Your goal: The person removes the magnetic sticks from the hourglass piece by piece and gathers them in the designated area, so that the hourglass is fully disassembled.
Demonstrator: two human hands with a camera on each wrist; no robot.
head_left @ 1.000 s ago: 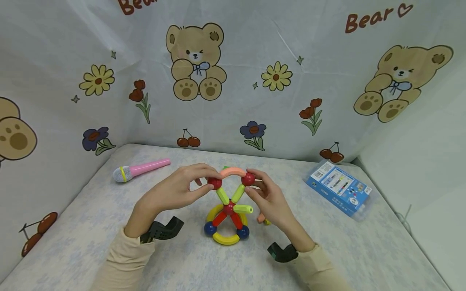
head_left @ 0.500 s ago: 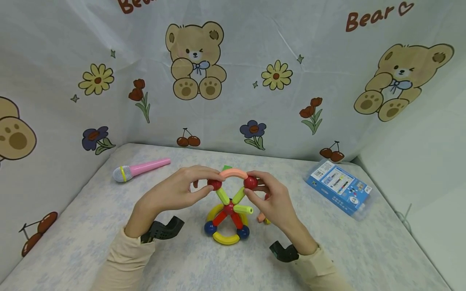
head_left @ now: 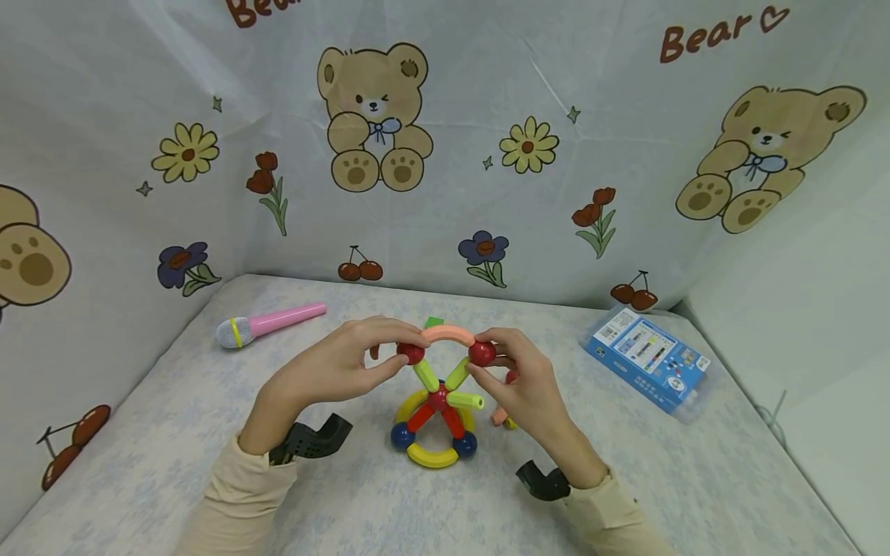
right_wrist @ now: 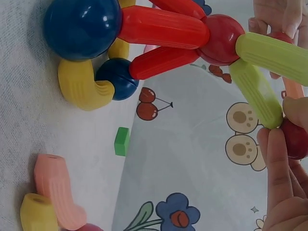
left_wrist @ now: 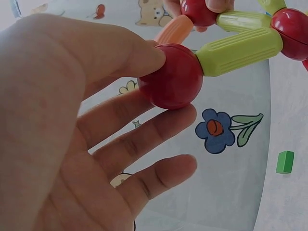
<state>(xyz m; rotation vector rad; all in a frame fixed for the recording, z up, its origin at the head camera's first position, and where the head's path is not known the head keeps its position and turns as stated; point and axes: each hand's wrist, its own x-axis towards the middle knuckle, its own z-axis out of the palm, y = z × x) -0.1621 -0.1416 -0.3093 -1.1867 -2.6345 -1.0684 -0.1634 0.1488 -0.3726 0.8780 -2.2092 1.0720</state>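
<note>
A magnetic-stick figure stands mid-table. Yellow curved sticks [head_left: 433,457] and blue balls [head_left: 402,435] form its base. Red sticks [right_wrist: 163,29] rise to a red middle ball [head_left: 438,398], from which light green sticks [head_left: 426,375] fan out. My left hand [head_left: 348,359] pinches the upper left red ball [left_wrist: 173,79], which touches one green stick. With thumb and fingers, my right hand [head_left: 521,378] holds the upper right red ball [head_left: 482,354] at another green stick's tip. A peach curved stick [head_left: 448,333] bridges both held balls. One green stick [head_left: 466,400] points sideways, its end free.
Behind the figure lies a green block [right_wrist: 121,141]. Loose peach [right_wrist: 55,187] and yellow [right_wrist: 38,211] pieces lie beside my right hand, with a red ball partly hidden there. A pink toy microphone [head_left: 271,324] is back left, a blue box [head_left: 647,359] back right.
My right hand has shifted slightly right and down with its red ball, and the peach stick's right end has moved along. My left hand has hardly moved.
</note>
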